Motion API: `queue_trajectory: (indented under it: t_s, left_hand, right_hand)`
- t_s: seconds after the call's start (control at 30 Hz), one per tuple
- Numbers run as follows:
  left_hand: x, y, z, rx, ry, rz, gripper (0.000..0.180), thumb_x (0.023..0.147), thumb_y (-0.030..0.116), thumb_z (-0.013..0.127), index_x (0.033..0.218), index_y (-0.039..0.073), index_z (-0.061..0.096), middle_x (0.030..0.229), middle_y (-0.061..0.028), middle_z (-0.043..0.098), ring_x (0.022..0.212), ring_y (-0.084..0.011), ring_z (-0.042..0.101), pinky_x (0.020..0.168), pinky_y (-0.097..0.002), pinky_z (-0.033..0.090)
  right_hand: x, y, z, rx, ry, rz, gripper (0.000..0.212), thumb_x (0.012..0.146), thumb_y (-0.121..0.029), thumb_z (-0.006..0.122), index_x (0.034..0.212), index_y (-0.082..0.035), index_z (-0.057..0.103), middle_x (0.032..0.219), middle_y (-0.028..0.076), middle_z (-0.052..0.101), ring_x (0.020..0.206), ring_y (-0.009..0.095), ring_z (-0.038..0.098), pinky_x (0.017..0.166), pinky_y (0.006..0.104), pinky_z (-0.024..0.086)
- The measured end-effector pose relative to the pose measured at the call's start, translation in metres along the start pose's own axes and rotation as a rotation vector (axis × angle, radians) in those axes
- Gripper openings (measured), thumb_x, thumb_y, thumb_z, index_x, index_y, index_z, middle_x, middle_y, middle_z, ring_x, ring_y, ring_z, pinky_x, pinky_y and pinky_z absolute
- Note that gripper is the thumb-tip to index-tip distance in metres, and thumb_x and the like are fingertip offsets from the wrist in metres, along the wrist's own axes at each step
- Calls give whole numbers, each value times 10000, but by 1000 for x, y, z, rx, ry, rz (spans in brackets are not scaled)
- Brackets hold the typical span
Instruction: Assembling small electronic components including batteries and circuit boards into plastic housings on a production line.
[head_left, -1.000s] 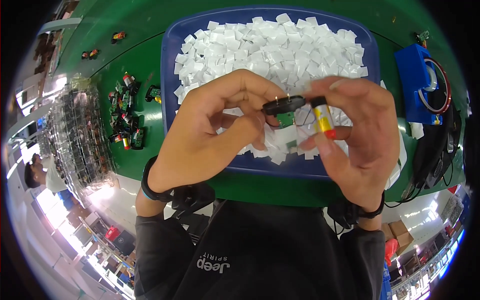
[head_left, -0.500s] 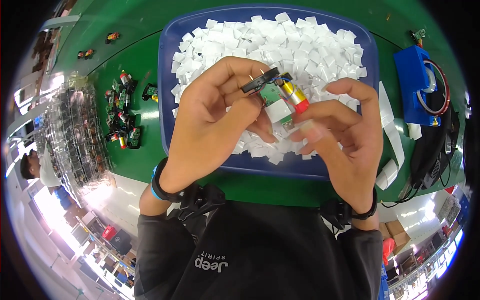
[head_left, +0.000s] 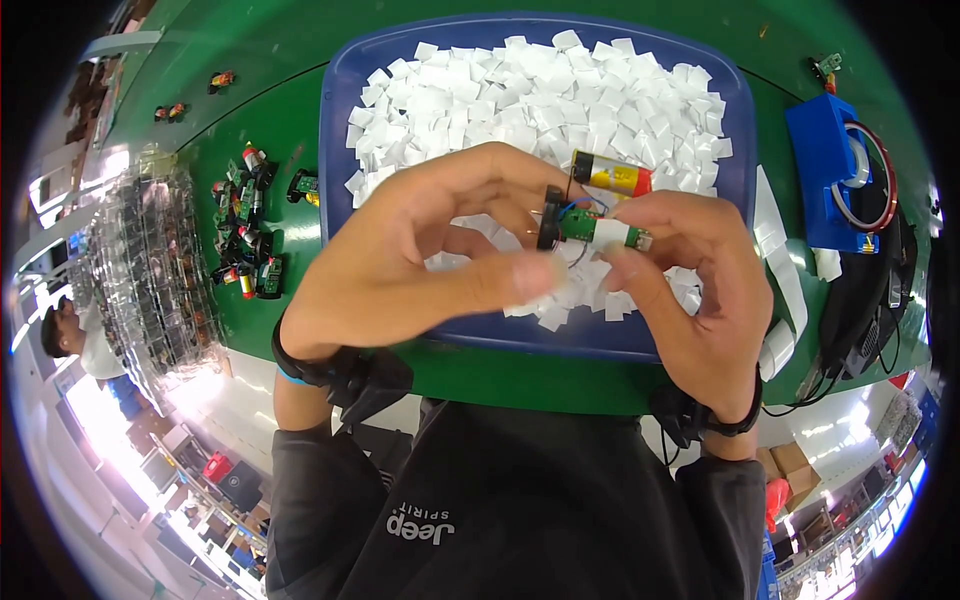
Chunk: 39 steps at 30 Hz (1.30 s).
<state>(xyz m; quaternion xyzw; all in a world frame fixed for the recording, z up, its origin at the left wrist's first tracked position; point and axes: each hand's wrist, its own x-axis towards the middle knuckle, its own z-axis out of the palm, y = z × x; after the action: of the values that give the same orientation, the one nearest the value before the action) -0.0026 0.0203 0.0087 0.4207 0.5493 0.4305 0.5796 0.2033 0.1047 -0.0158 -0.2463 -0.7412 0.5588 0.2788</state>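
Note:
Between thumb and fingers, my right hand [head_left: 705,265] pinches a small green circuit board [head_left: 577,228] with a white square sticker [head_left: 611,232] on it. A black round part [head_left: 549,220] sits at the board's left end. Thin wires link the board to a yellow and red battery cell [head_left: 615,177] with a dark end, just above it. My left hand [head_left: 400,265] is open beside the black part, its thumb blurred and apart from the fingers; whether its fingertips touch that part I cannot tell. Below both hands, a blue tub [head_left: 336,120] is heaped with white paper squares [head_left: 530,110].
More boards with cells [head_left: 240,225] lie piled on the green table [head_left: 285,120] at left, beside a stack of clear plastic trays [head_left: 145,270]. A blue tape dispenser [head_left: 820,170], a white strip [head_left: 782,240] and a black bag [head_left: 865,300] lie at right.
The board assembly has turned level and shifted right, with the cell now on its far side. My right hand has closed on the board; my left thumb has come away from it.

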Motion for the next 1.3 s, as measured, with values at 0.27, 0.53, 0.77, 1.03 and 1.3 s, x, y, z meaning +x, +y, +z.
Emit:
queue_trajectory:
  t_s: [0.27,0.53,0.77,1.03,1.3]
  left_hand:
    - [4,2,-3,-328,-47,-214,354,943,194,599,1152,-87,546,958,-150,641,781,-142,634,556,-260,565]
    - [-3,1,7,-2,21,-91,290,854,47,691,1112,-37,588,948,-111,648,765,-123,616,586,-252,550]
    - [-5,3,7,209,132,50,291,801,23,734,1070,13,623,971,-39,642,815,-95,573,676,-241,520]
    - [-7,1,6,273,28,42,242,834,21,672,1063,27,594,976,-33,613,788,-98,531,695,-239,490]
    - [-7,3,4,-80,-67,-158,141,893,81,516,1020,25,539,1031,-64,562,915,-131,547,784,-272,470]
  right_hand:
    - [8,3,-4,-502,100,-462,318,685,50,789,962,-38,658,1008,116,642,849,246,625,660,276,520]
    - [12,-1,-9,-590,46,-267,242,739,20,763,951,-30,656,1020,103,645,895,213,622,708,289,523]
    - [17,-1,-11,-204,296,130,227,807,43,684,1022,-23,656,1023,78,653,936,179,610,790,285,498]
    - [12,-3,-9,-69,-17,3,299,752,10,761,1032,-22,660,1025,99,654,950,200,596,798,314,487]
    - [15,-5,-12,-174,-103,-267,346,669,-6,829,968,-31,657,957,109,675,918,253,587,786,342,479]
